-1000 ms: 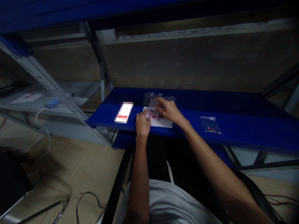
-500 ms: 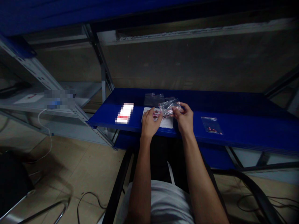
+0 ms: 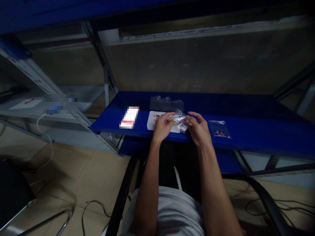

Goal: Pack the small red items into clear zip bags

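Observation:
Between my two hands is a clear plastic bag point(image 3: 179, 118), low over the front of the blue shelf. My left hand point(image 3: 162, 127) pinches its left side. On its right side, the fingers of my right hand point(image 3: 199, 128) are closed. Under the bag and my left hand lies a white sheet point(image 3: 150, 123) bearing several small reddish pieces point(image 3: 157, 116), partly covered by the hand. To the right of my right hand, another clear bag point(image 3: 220, 128) lies flat with several small reddish beads at its bottom. Whether the held bag contains anything is unclear.
Behind the sheet, flat clear bags point(image 3: 160, 103) lie on the blue shelf point(image 3: 251, 127). A bright, pixelated rectangular item point(image 3: 129, 117) is at the left. A grey shelf upright point(image 3: 46, 77) stands further left, and black chair armrests point(image 3: 261, 193) flank me.
The clear bag has come down and slightly right, and my left hand has moved from the reddish pieces to grip it. My right hand has shifted lower and right.

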Motion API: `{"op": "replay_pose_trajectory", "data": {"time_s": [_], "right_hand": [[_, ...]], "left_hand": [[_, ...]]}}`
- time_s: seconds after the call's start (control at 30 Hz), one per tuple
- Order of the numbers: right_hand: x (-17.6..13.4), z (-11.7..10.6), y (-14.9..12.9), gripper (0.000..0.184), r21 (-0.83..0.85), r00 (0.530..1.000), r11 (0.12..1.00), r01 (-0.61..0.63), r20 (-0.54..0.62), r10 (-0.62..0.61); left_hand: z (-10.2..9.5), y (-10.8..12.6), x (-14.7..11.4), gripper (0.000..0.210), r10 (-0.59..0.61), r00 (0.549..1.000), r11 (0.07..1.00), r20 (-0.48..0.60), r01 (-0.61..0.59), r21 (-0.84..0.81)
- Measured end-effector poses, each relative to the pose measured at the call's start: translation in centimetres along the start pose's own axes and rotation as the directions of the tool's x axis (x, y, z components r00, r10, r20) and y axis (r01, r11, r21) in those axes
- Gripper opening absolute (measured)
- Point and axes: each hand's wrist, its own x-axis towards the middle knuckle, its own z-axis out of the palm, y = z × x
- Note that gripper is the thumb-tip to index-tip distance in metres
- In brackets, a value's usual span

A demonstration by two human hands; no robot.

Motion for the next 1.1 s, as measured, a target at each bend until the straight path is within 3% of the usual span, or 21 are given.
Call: {"op": "replay_pose_trajectory", "data": {"time_s": [0.13,0.2,0.27,0.37,0.5,0.6,0.73,0.77,0.87,1.0,1.1], "right_hand": [[-0.4,-1.8,-1.2,0.042,-0.206,0.961,0.979,-0.006,0.268,0.062],[-0.4,-2.3,-1.4,0.043,-0.234,0.953,0.972,0.002,0.295,0.069],[-0.3,-2.6,-1.2,0.042,-0.227,0.973,0.974,0.024,0.230,0.029],[0.5,-2.9,-0.6,0.038,-0.220,0.995,0.972,0.080,0.076,-0.065],[3.4,-3.0,0.1,0.031,-0.335,0.984,0.927,0.171,0.005,-0.180],[7.4,-2.3,-0.1,0.021,-0.538,0.976,0.824,0.178,-0.009,-0.217],[12.8,-0.7,-1.0,0.026,-0.856,0.981,0.502,0.122,0.027,-0.192],[13.7,-0.3,-1.1,0.026,-0.874,0.981,0.471,0.124,0.037,-0.189],[15.1,0.3,-0.8,0.033,-0.904,0.974,0.394,0.167,0.089,-0.208],[15.1,0.4,0.0,0.048,-0.950,0.967,0.237,0.202,0.155,-0.205],[14.9,0.3,0.4,0.055,-0.957,0.968,0.209,0.202,0.162,-0.193]], "left_hand": [[0.1,1.0,0.0,0.035,0.010,1.000,0.999,0.023,-0.009,-0.040],[0.5,1.4,-0.2,0.036,-0.012,1.000,0.997,-0.022,0.011,-0.072],[1.2,1.4,-0.6,0.040,-0.059,0.997,0.992,-0.054,0.052,-0.117],[2.2,0.8,-0.8,0.062,-0.159,0.987,0.977,-0.011,0.156,-0.143],[3.3,-0.3,1.9,0.067,-0.179,0.984,0.984,0.009,0.179,0.020],[3.8,-0.4,6.1,0.060,-0.127,0.992,0.930,-0.026,0.128,0.346],[3.7,0.1,10.9,0.050,-0.144,0.990,0.744,0.005,0.105,0.660],[3.6,0.2,11.6,0.049,-0.158,0.987,0.697,0.011,0.104,0.710],[3.3,0.2,12.6,0.046,-0.183,0.983,0.607,0.012,0.103,0.788],[3.1,0.0,12.6,0.044,-0.137,0.990,0.566,0.013,0.068,0.821],[3.1,-0.3,12.4,0.039,-0.091,0.996,0.567,0.022,0.034,0.823]]}}
